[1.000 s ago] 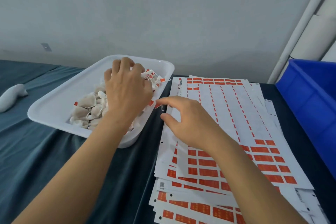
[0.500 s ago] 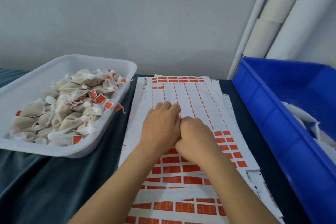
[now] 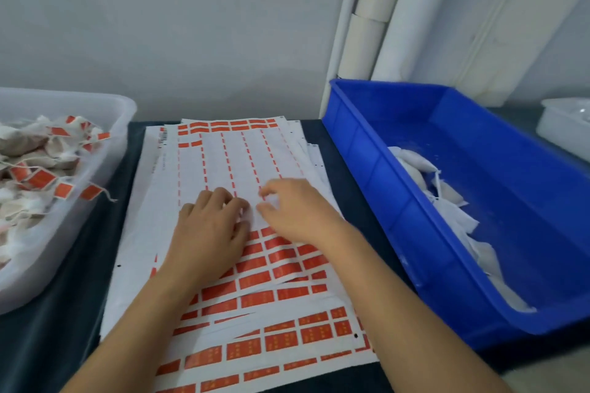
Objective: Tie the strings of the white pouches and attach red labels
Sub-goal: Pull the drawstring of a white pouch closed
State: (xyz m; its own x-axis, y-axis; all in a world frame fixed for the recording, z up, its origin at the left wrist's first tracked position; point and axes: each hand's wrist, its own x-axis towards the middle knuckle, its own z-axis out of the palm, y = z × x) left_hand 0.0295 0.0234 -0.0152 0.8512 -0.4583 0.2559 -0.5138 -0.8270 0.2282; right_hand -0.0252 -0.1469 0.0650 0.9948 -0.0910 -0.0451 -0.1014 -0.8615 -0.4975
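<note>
- Resting on the label sheets (image 3: 223, 166) are both hands, side by side near the middle of the stack
- Left hand (image 3: 207, 230) lies palm down, fingers loosely bent onto the paper, gripping nothing that I can see
- Right hand (image 3: 297, 210) has its thumb and forefinger drawn close together over the sheet, just where the peeled rows end; whether a label is pinched there I cannot tell, it is too blurred
- Red labels (image 3: 281, 258) fill the lower rows of the top sheet, just below the hands; the upper rows are mostly stripped to white backing, with a few left along the far edge
- More sheets are fanned out beneath, toward the near edge of the dark cloth (image 3: 64, 313)
- White tray (image 3: 105, 150) to the left holds pouches (image 3: 28, 143) with red tags on their strings, one tag hanging over the rim
- Blue bin (image 3: 367, 150) to the right holds white pouches (image 3: 415, 159) with no tags, heaped along its near wall
- White rolls (image 3: 396, 9) lean in the corner behind the bin
</note>
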